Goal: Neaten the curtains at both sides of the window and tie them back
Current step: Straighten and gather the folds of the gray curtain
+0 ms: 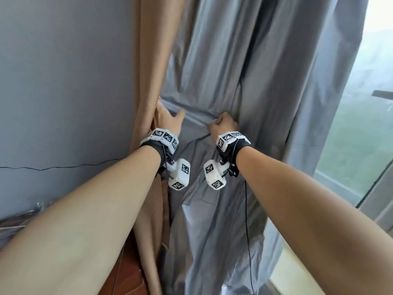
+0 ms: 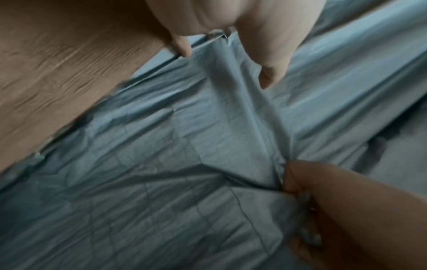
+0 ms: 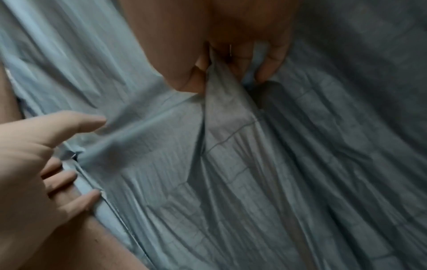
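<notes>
A grey-blue curtain [image 1: 234, 60] hangs in the middle, with a tan curtain [image 1: 153, 60] along its left edge. A taut band of the same grey fabric [image 1: 197, 120] runs across it between my hands. My left hand [image 1: 168, 119] lies at the seam between the two curtains, fingers fairly straight and thumb spread over the band's end [image 3: 76, 155]. My right hand [image 1: 224, 124] is a fist that pinches the band's other end [image 3: 215, 82] between thumb [image 3: 189, 78] and fingers. In the left wrist view the band [image 2: 242, 109] stretches from my left thumb [image 2: 270, 73] down to my right hand [image 2: 323, 201].
A grey wall [image 1: 63, 81] with a thin crack stands to the left. The window [image 1: 365, 145] and its pale sill [image 1: 297, 273] are on the right. Brown wooden furniture [image 1: 127, 277] sits low at the left. A black cable [image 1: 246, 209] hangs from my right wrist.
</notes>
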A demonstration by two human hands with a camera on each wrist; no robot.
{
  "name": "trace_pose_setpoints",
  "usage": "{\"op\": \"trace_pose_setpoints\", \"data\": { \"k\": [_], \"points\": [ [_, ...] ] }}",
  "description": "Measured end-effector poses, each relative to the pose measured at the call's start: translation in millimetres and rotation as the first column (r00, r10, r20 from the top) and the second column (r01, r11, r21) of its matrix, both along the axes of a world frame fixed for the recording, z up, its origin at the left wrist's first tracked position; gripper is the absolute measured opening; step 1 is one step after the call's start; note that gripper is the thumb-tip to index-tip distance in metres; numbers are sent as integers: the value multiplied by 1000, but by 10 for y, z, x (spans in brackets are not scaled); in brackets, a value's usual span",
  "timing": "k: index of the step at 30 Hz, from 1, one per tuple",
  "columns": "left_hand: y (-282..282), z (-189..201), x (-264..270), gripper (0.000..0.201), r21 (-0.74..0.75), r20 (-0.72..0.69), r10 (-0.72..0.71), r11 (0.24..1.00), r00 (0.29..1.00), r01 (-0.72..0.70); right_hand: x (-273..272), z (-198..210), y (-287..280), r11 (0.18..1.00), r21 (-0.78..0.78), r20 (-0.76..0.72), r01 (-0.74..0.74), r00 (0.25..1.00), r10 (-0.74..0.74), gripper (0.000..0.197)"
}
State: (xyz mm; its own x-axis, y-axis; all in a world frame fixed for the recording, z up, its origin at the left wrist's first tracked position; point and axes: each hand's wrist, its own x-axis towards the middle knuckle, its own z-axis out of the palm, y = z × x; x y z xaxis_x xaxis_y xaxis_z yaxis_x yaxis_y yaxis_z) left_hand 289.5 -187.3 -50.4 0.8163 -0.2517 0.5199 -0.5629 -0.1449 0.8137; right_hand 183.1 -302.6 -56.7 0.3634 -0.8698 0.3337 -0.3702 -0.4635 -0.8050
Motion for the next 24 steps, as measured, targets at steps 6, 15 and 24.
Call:
{"op": "trace_pose_setpoints", "data": {
  "k": [6, 15, 24],
  "points": [
    [196, 50, -83, 100, -126, -86, -91, 989, 992, 80, -395, 10, -21, 999, -20, -126, 27, 992, -29, 9],
    [370, 96, -542, 6, 23, -269, -341, 933, 900, 360, -887, -4, 40, 997, -49, -313, -55, 949, 37, 48],
    [437, 38, -993, 38, 195, -271, -407, 864, 872, 464, -1191, -45, 226, 952, 46, 29, -303, 953, 302, 49]
  ]
}}
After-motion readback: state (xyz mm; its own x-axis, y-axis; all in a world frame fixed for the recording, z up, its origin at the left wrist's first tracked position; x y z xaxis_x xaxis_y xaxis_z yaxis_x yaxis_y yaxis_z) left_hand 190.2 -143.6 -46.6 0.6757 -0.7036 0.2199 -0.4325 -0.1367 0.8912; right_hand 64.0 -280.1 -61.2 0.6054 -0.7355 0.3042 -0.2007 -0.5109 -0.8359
